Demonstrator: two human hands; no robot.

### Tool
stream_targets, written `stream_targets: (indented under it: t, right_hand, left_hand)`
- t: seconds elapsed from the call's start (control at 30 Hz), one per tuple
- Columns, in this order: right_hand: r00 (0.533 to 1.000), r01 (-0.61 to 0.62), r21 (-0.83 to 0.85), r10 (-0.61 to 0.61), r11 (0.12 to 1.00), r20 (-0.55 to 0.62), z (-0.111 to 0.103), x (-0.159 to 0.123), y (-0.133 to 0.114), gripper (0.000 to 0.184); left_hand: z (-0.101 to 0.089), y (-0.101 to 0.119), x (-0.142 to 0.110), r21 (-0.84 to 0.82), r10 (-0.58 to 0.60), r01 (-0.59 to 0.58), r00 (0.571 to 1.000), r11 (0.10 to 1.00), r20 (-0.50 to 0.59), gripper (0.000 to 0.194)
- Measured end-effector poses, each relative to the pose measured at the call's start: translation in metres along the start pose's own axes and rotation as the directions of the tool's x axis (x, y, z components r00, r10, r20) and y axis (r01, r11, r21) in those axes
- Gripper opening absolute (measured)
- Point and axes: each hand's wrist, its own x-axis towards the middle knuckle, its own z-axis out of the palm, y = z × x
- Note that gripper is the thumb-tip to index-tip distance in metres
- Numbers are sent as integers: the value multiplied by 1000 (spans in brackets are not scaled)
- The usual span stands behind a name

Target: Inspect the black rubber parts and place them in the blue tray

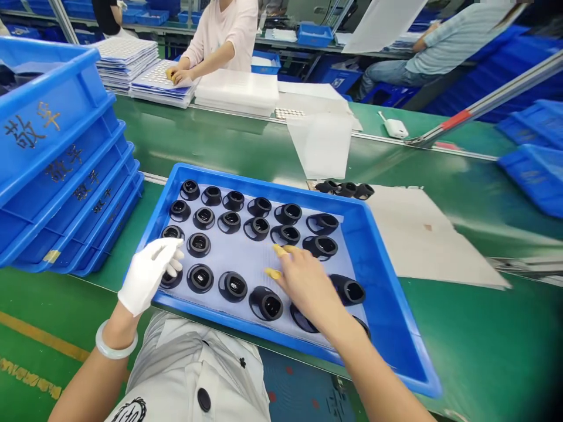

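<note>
Hovering well apart, a gloved left hand (147, 275) and a finger-cotted right hand (308, 287) are held over light-looking, stiff black plastic rings (265, 303), best taken by the rim, in a blue tray (387, 281).

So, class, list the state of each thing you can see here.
Left hand: white-gloved, open, over a black moulded part
Right hand: bare, yellow finger cots, open, holding nothing visible
Blue tray: holding rows of parts on a pale sheet
Blue crates: stacked
</note>
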Motion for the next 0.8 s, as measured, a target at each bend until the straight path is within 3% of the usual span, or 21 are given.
stream_targets:
  t: [0.1,0.17,0.23,0.33,0.47,0.53,0.63,0.73,0.8]
  right_hand:
    - [971,-155,-110,172,982,168,9,-21,27,40]
    - [938,-219,-49,224,974,265,12,-27,35,40]
    - [929,-273,45,251,961,274,10,-27,34,42]
    - [960,-268,236,240,934,141,-5,-23,18,51]
    - [987,-38,575,121,817,-107,-35,-17,-22,55]
    - [970,88,650,82,755,-228,-47,-15,-44,56]
    - [932,221,707,69,672,-357,-58,-13,-67,57]
    - [898,318,746,65,585,-434,-63,-11,-77,53]
    - [885,362,759,57,540,-463,-65,-11,-78,49]
  left_hand:
    - [10,5,1,23,5,-6,999,1000,49,30]
    - [20,7,1,31,-2,0,997,1000,80,30]
    - [31,6,-1,39,-28,24,992,999,123,30]
    - [47,1,-4,78,-98,83,972,993,214,30]
    - [62,-6,-6,111,-147,117,932,987,330,39]
    - [63,-8,-7,53,-93,79,926,995,367,38]
    - [57,-9,-7,-160,28,30,936,987,350,28]
    - [48,-8,-8,-356,27,122,922,926,387,21]
    - [44,-7,-9,-400,2,191,900,896,436,19]
